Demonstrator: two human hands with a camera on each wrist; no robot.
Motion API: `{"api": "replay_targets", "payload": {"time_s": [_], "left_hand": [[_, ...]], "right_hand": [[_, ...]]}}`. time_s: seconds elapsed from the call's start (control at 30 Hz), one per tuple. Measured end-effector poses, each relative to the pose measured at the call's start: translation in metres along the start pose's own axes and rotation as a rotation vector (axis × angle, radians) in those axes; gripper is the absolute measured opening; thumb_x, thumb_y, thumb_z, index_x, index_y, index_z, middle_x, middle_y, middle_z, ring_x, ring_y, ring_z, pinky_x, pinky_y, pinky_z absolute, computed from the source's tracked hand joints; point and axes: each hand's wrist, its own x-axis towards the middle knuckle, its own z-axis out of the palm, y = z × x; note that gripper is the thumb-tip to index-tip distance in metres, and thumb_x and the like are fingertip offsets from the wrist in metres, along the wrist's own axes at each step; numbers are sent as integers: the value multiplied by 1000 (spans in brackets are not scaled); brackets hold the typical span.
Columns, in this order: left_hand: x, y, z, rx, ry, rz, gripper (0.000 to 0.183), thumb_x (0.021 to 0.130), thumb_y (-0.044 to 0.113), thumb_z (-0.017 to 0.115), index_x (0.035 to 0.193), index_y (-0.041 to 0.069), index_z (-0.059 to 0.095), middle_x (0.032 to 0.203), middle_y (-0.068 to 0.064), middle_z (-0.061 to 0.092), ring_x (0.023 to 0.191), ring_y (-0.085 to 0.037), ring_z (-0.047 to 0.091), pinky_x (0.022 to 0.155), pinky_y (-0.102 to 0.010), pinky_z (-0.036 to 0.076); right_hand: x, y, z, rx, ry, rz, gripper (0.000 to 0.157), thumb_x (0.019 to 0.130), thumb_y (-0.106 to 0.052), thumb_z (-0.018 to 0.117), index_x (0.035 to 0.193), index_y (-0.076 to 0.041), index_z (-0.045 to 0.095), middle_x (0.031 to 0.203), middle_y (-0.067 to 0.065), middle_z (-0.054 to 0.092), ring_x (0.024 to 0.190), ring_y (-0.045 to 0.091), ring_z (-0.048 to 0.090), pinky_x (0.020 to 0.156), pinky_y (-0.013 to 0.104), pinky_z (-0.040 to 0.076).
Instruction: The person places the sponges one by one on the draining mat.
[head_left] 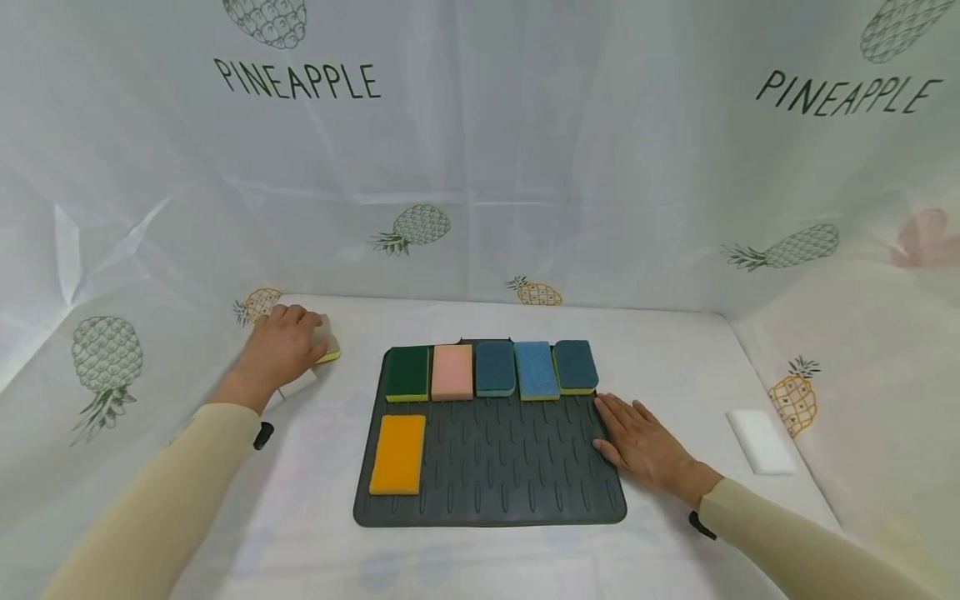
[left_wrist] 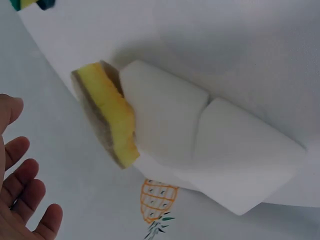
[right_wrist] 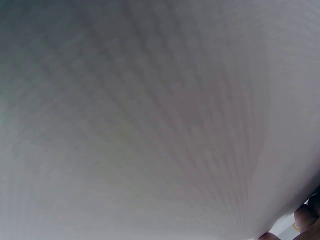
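My left hand hovers at the far left beside a yellow sponge with greyish-beige faces; in the left wrist view its loosely bent fingers are apart from the sponge. That sponge stands on edge against white sponge blocks. My right hand rests flat, fingers extended, on the right edge of a dark grey ribbed mat. Along the mat's back edge lie a dark green sponge, a pink one, a dark blue one, a light blue one and another dark blue one.
An orange sponge lies at the mat's left front. A white block lies at the right of the table. A white pineapple-print sheet hangs behind and at the sides. The right wrist view shows mostly blurred pale cloth.
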Motion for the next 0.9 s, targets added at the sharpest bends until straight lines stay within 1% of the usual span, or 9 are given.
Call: {"api": "replay_targets", "payload": {"time_s": [0.2, 0.33, 0.47, 0.63, 0.73, 0.83, 0.9], "left_hand": [[7, -6, 7, 11, -89, -28, 50, 106, 30, 58, 142, -5, 56, 139, -30, 56, 127, -50, 48, 102, -71, 41], [8, -12, 13, 19, -129, -39, 53, 108, 33, 57, 143, -7, 53, 139, -32, 53, 129, -52, 45, 106, -73, 38], [7, -16, 19, 18, -141, -48, 53, 107, 33, 60, 139, -8, 54, 136, -33, 53, 125, -53, 46, 102, -74, 38], [4, -17, 24, 24, -130, -68, 53, 102, 30, 67, 134, -10, 54, 132, -34, 54, 120, -54, 47, 99, -73, 40], [5, -17, 26, 15, -112, -88, 61, 99, 32, 72, 137, -10, 50, 135, -36, 50, 122, -56, 43, 100, -73, 39], [7, -17, 26, 4, -107, -101, 73, 97, 34, 76, 144, -10, 43, 140, -38, 44, 126, -59, 38, 100, -75, 37], [10, -18, 26, -1, -108, -111, 77, 98, 38, 75, 148, -10, 41, 143, -38, 41, 129, -60, 35, 102, -77, 36]], "right_hand": [[0, -2, 0, 1, 53, -18, 71, 109, -43, 54, 160, 5, 38, 164, 25, 41, 151, 42, 42, 122, 64, 34], [0, -2, 1, 4, 48, -12, 71, 109, -43, 54, 160, 4, 38, 165, 24, 41, 152, 42, 41, 122, 63, 33], [0, -1, 0, 11, 8, 7, 72, 110, -44, 52, 162, 3, 34, 168, 23, 37, 155, 40, 38, 125, 62, 30], [0, -2, -2, 14, -11, 16, 73, 110, -44, 52, 163, 2, 33, 169, 22, 36, 156, 40, 37, 126, 62, 29], [0, -2, -1, 4, -11, 16, 74, 109, -45, 52, 163, 2, 34, 168, 22, 36, 155, 39, 37, 125, 61, 30], [-1, -2, -1, -3, -10, 17, 73, 109, -45, 52, 162, 3, 34, 168, 22, 36, 155, 39, 37, 125, 61, 30], [-1, -2, -1, -3, -7, 17, 73, 109, -45, 53, 162, 3, 34, 168, 21, 37, 155, 39, 37, 125, 61, 30]]}}
